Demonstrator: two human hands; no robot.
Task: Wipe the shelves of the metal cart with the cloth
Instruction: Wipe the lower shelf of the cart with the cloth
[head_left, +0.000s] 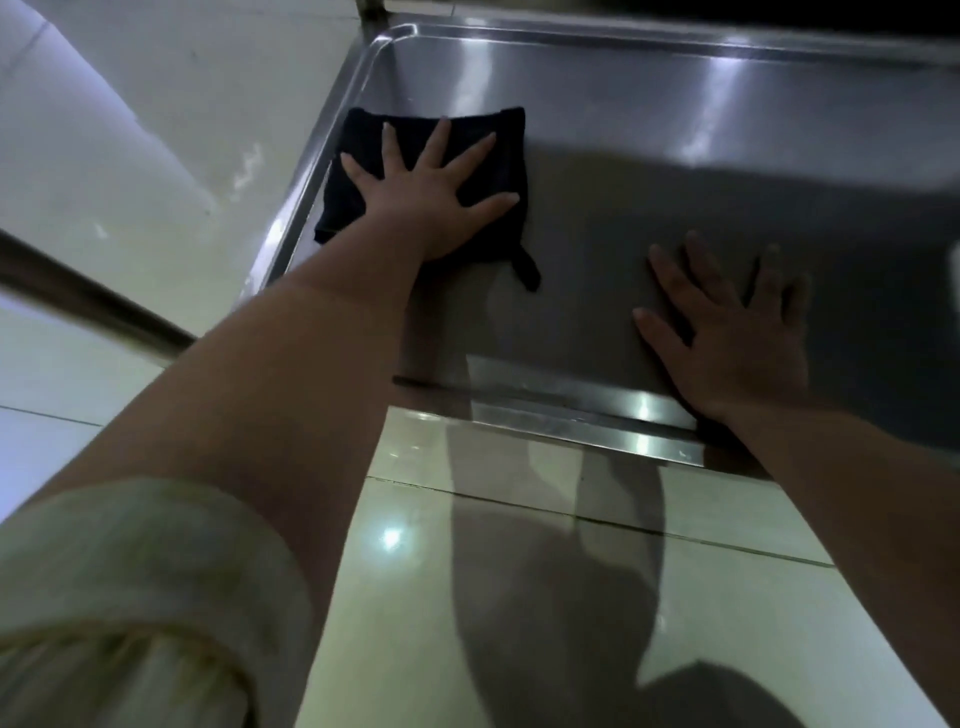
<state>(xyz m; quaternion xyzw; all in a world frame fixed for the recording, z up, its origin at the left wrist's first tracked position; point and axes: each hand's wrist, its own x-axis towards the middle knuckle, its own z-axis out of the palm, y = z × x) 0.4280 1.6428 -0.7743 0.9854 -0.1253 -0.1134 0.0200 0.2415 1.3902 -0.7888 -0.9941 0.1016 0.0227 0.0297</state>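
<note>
Two hands down flat on the cart shelf (675, 130). Nearest, around 4 o'clock, the right hand (737, 338) rests spread on bare metal just past the near edge. Further in, at 10 o'clock, the left hand (415, 202) presses, fingers splayed wide, on the dark cloth (493, 140), right beside the shelf's raised left edge. Loads of bare steel from 12 to 2 o'clock.

The cloth (506, 161) under the fingers (439, 148) of the left hand (415, 208) is plain black. The cart shelf (675, 156) beyond the fingertips is silvery grey. The floor tiles (410, 597) are pale cream, and the sleeve (130, 597) is off-white.
</note>
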